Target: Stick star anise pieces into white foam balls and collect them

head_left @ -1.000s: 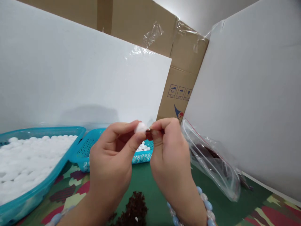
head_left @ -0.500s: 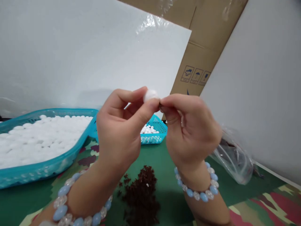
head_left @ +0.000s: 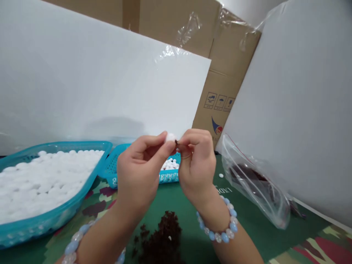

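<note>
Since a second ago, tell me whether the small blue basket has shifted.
No. The small basket still sits against the right corner of the large tray.

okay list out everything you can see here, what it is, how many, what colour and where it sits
Small white foam ball: one, white, pinched in the left fingertips.
Tiny dark brown piece: one, brown, at the ball, held by the right fingertips.
Large teal plastic basket: one, left, full of white balls.
Small teal plastic basket: one, behind the hands, some white balls inside.
Pile of dark brown bits: one, on the green mat, bottom centre.
Clear plastic zip bag: one, right, dark bits inside.
Loose white ball: one, on the mat.
White boards: two, behind and right.
Cardboard boxes: brown, background.
Bead bracelets: two, blue and clear, both wrists.
Left hand, right hand: raised together, centre.
</note>
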